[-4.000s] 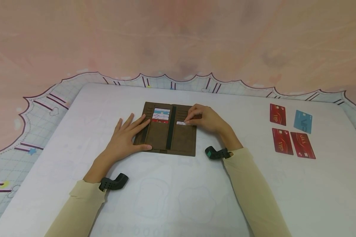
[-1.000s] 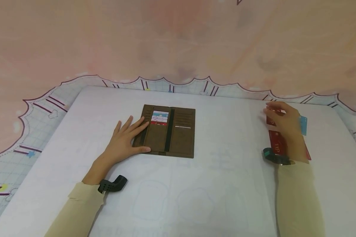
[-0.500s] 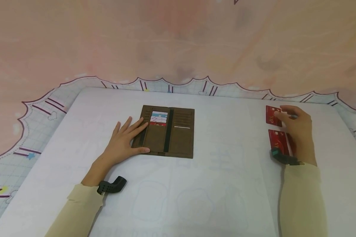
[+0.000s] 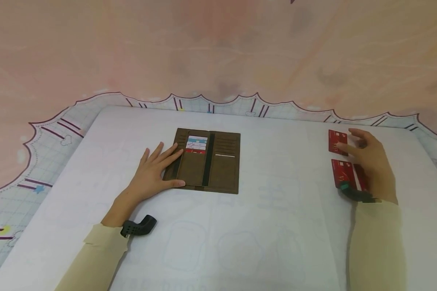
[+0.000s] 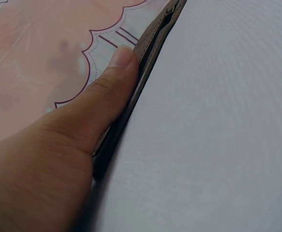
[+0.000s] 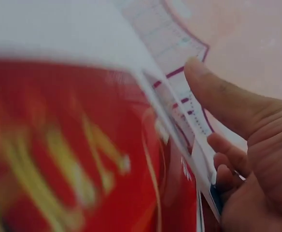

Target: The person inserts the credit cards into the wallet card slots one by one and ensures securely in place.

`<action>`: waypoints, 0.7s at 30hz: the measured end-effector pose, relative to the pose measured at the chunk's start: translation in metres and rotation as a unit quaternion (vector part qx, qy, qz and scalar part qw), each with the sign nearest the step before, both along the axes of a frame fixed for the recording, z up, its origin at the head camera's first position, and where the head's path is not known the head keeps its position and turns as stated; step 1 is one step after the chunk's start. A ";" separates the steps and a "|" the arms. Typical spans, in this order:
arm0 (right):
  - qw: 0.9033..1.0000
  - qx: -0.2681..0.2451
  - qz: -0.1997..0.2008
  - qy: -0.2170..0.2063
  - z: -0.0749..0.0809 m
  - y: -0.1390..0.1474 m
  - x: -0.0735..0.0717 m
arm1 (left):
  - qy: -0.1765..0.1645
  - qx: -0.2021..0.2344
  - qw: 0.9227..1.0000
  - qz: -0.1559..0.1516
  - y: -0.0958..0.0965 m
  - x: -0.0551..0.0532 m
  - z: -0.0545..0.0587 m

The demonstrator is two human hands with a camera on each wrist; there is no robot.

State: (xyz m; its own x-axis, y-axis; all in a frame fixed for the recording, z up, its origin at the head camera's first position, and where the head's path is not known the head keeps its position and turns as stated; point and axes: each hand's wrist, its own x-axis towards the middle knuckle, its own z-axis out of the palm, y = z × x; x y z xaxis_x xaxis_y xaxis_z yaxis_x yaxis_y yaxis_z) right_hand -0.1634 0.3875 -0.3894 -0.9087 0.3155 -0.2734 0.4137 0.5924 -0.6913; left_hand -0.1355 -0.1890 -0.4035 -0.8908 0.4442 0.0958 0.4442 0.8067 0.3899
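Note:
A brown wallet [image 4: 223,176] lies unfolded on the white table. Several cards [image 4: 196,144] show stacked in its middle panel, and one white card edge [image 4: 225,155] in its right panel. My left hand [image 4: 151,171] rests on the wallet's left side, fingers spread, with the thumb [image 5: 119,72] along its near edge. At far right, my right hand [image 4: 376,159] hovers over the loose cards, thumb and index finger apart. Its thumb tip overlaps an upper red card [image 4: 334,140]. A blue card is mostly covered by this hand; a small blue edge [image 6: 217,197] shows in the right wrist view.
A lower red card [image 4: 342,169] and another red card [image 4: 361,173], partly hidden by the right hand and wrist camera, lie below the upper one. The white table [image 4: 276,226] ends at a scalloped patterned border [image 4: 236,107] along the back.
My right hand has left the wallet, where it was pushing in the white card, and moved to the loose cards, shifting slightly right over the blue one. My left hand stays put.

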 end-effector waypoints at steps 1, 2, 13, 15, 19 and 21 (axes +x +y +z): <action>1.000 0.000 0.007 -0.010 0.001 0.002 0.000 | 0.000 0.000 1.000 0.000 0.000 0.000 0.000; 1.000 0.004 0.019 -0.014 0.003 0.003 0.000 | 0.000 0.001 1.000 0.000 0.000 0.000 0.001; 0.993 0.018 0.106 -0.053 0.009 0.002 -0.007 | -0.003 -0.007 1.000 0.003 -0.002 0.000 0.000; 0.992 0.028 0.107 -0.059 0.008 0.002 -0.007 | -0.004 -0.008 1.000 0.002 -0.002 0.000 0.000; 0.991 0.039 0.110 -0.065 0.007 0.001 -0.007 | -0.004 -0.012 1.000 0.003 -0.001 0.000 0.000; 0.991 0.040 0.110 -0.064 0.006 0.000 -0.007 | -0.003 -0.013 1.000 0.003 -0.001 0.000 0.000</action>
State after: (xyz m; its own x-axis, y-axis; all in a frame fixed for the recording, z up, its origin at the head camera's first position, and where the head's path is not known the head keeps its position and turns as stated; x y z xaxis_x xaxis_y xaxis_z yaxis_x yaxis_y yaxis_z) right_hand -0.1706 0.3878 -0.3830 -0.9171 0.1395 -0.3735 0.3505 0.7285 -0.5885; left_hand -0.1360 -0.1904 -0.4036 -0.8938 0.4416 0.0783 0.4373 0.8192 0.3711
